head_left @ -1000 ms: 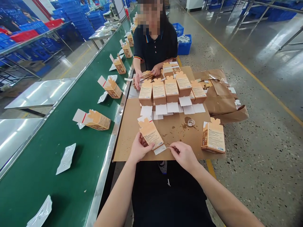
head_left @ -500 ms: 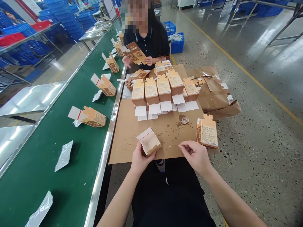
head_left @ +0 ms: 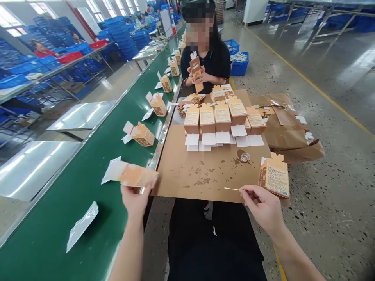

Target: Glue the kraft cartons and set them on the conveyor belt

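Observation:
My left hand (head_left: 136,197) grips a small open-topped cardboard box (head_left: 137,175), smeared by motion, above the near edge of the green conveyor belt. A silver packet (head_left: 110,171) lies on the belt just beyond the box, partly covered by it. My right hand (head_left: 259,201) pinches a thin cotton swab (head_left: 231,189), its tip pointing left over the cardboard sheet (head_left: 175,164). Beside that hand, a brown printed box (head_left: 274,175) stands at the sheet's right corner. Wet spots and a small clear dish (head_left: 245,157) are on the sheet.
Several boxes (head_left: 208,119) with white flaps stand at the sheet's far side. More boxes (head_left: 144,134) and packets (head_left: 83,225) line the green belt (head_left: 49,255). Across the table a co-worker (head_left: 205,58) holds a carton. Brown wrapping paper (head_left: 288,132) lies to the right.
My left hand has tipped the box up and carried it left, from the cardboard sheet to over the belt. My right hand has drawn the cotton swab away to the right. The co-worker has lifted a carton.

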Action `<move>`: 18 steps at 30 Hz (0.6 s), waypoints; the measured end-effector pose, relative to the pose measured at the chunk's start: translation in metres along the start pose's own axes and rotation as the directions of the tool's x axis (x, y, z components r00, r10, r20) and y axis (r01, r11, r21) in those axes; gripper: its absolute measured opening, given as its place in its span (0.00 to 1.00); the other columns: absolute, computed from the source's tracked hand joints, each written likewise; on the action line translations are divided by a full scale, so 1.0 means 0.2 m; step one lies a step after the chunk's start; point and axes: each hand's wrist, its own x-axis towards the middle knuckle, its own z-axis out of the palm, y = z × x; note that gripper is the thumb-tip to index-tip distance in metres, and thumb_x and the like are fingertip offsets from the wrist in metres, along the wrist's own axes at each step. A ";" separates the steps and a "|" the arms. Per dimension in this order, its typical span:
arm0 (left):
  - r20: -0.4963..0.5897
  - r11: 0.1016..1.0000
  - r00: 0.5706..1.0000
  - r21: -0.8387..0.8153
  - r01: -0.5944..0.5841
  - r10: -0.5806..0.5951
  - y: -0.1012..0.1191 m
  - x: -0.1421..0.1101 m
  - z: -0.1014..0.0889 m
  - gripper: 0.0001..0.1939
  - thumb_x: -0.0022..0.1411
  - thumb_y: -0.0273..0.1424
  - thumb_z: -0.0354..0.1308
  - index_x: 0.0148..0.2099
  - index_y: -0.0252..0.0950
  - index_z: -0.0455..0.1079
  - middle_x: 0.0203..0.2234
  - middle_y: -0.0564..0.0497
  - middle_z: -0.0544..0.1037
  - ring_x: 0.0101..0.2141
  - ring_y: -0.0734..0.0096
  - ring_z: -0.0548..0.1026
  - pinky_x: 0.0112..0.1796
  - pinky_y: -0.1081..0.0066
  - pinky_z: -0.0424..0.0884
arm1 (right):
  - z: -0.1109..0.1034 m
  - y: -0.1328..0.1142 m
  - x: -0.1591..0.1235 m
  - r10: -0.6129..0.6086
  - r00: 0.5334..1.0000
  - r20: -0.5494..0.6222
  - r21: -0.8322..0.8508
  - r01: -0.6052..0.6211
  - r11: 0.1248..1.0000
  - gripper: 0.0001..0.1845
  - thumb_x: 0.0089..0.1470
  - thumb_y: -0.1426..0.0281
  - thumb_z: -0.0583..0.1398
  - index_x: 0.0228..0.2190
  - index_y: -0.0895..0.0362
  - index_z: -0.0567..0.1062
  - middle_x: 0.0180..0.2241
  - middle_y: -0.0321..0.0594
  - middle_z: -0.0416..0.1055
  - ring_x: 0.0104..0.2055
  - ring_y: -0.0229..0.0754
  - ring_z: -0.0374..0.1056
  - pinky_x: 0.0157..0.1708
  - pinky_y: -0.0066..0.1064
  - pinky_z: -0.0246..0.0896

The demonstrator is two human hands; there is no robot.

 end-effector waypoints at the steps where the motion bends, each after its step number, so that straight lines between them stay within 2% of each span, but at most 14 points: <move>1: -0.083 1.000 0.997 -0.010 0.012 -0.013 -0.02 0.07 -0.09 0.43 0.43 0.44 0.86 0.56 0.44 0.68 0.56 0.41 0.83 0.61 0.41 0.84 0.70 0.34 0.75 | -0.01 0.01 0.00 0.006 1.000 -0.005 0.003 -0.006 1.000 0.23 0.70 0.48 0.67 0.31 0.50 0.87 0.25 0.41 0.84 0.21 0.47 0.77 0.23 0.38 0.78; 3: -0.166 0.998 0.985 0.023 0.050 -0.046 -0.05 0.17 -0.22 0.43 0.42 0.44 0.86 0.53 0.44 0.65 0.53 0.42 0.82 0.60 0.40 0.85 0.69 0.33 0.76 | -0.01 0.01 0.02 0.004 1.000 -0.012 0.001 -0.004 1.000 0.25 0.69 0.45 0.68 0.31 0.50 0.88 0.24 0.41 0.83 0.20 0.48 0.76 0.22 0.39 0.77; 5: -0.182 0.990 0.981 0.108 0.091 -0.070 -0.06 0.21 -0.30 0.42 0.41 0.43 0.86 0.51 0.45 0.64 0.50 0.46 0.82 0.59 0.39 0.85 0.69 0.30 0.75 | 0.01 0.00 0.04 -0.009 1.000 -0.010 -0.002 0.009 1.000 0.26 0.68 0.44 0.68 0.30 0.50 0.88 0.23 0.41 0.82 0.20 0.48 0.76 0.22 0.38 0.78; 7: -0.176 0.976 0.981 0.185 0.119 -0.087 -0.06 0.23 -0.31 0.42 0.40 0.42 0.87 0.50 0.45 0.65 0.49 0.47 0.82 0.60 0.37 0.84 0.70 0.28 0.73 | 0.03 -0.01 0.07 -0.031 1.000 0.001 0.010 0.031 0.999 0.26 0.68 0.44 0.68 0.29 0.50 0.88 0.23 0.41 0.82 0.20 0.47 0.76 0.22 0.38 0.78; 10: -0.136 0.976 0.988 0.193 0.098 -0.073 -0.06 0.19 -0.28 0.46 0.41 0.41 0.88 0.57 0.43 0.68 0.58 0.41 0.81 0.67 0.35 0.79 0.75 0.31 0.68 | 0.02 -0.02 0.10 -0.071 0.997 0.016 0.021 0.071 0.997 0.24 0.69 0.46 0.68 0.31 0.50 0.88 0.23 0.41 0.83 0.20 0.47 0.77 0.22 0.37 0.79; 12: -0.148 0.984 0.989 0.172 0.040 -0.014 -0.06 0.11 -0.28 0.51 0.44 0.41 0.87 0.65 0.43 0.65 0.66 0.36 0.76 0.74 0.36 0.73 0.78 0.36 0.64 | -0.01 0.00 0.10 -0.077 0.997 0.028 0.002 0.077 0.997 0.22 0.69 0.47 0.68 0.32 0.49 0.89 0.24 0.41 0.83 0.21 0.49 0.79 0.23 0.38 0.81; 14: -0.218 0.982 0.969 0.173 -0.075 0.112 -0.07 0.00 -0.28 0.53 0.46 0.42 0.86 0.68 0.43 0.62 0.69 0.34 0.72 0.76 0.36 0.69 0.78 0.37 0.64 | -0.07 0.04 0.08 -0.051 0.998 0.030 -0.034 0.052 0.998 0.21 0.69 0.47 0.68 0.33 0.47 0.90 0.26 0.42 0.84 0.22 0.51 0.80 0.24 0.40 0.84; 16: -0.275 0.957 0.922 0.178 -0.230 0.273 -0.08 -0.11 -0.27 0.46 0.50 0.44 0.83 0.65 0.43 0.64 0.63 0.38 0.73 0.71 0.38 0.75 0.75 0.36 0.69 | -0.12 0.07 0.05 -0.011 1.000 0.006 -0.076 0.012 0.997 0.19 0.68 0.47 0.69 0.33 0.45 0.90 0.26 0.41 0.85 0.22 0.52 0.81 0.24 0.41 0.85; 18: -0.246 0.926 0.894 0.132 -0.353 0.375 -0.05 -0.17 -0.19 0.35 0.56 0.46 0.79 0.58 0.43 0.68 0.55 0.43 0.74 0.61 0.44 0.81 0.69 0.38 0.77 | -0.15 0.09 0.02 0.014 0.999 -0.036 -0.099 -0.018 0.995 0.18 0.67 0.47 0.70 0.32 0.44 0.90 0.26 0.40 0.84 0.22 0.51 0.80 0.24 0.40 0.84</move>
